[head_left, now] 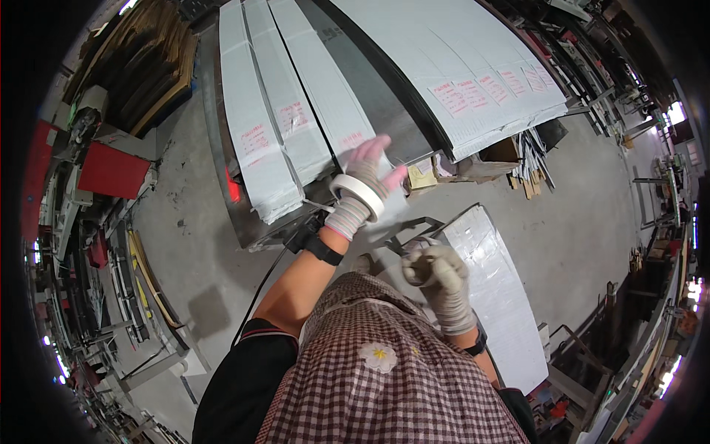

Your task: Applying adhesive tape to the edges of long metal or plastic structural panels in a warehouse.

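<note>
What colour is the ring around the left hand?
The ring is white, seen best in the head view.

Gloves (364, 172) look matt knit cloth, apron (392, 399) woven cloth, wrist ring (362, 186) smooth, lower-right white package (497, 296) glossy plastic-wrapped, tabletop (373, 85) dull metal, floor (188, 185) matt concrete.

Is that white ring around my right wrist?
No, the white ring sits around your gloved left hand, near the wrist.

Left arm (294, 287) reaches forward, left fingers (367, 152) extended, while the right fingers (444, 268) curl.
</note>
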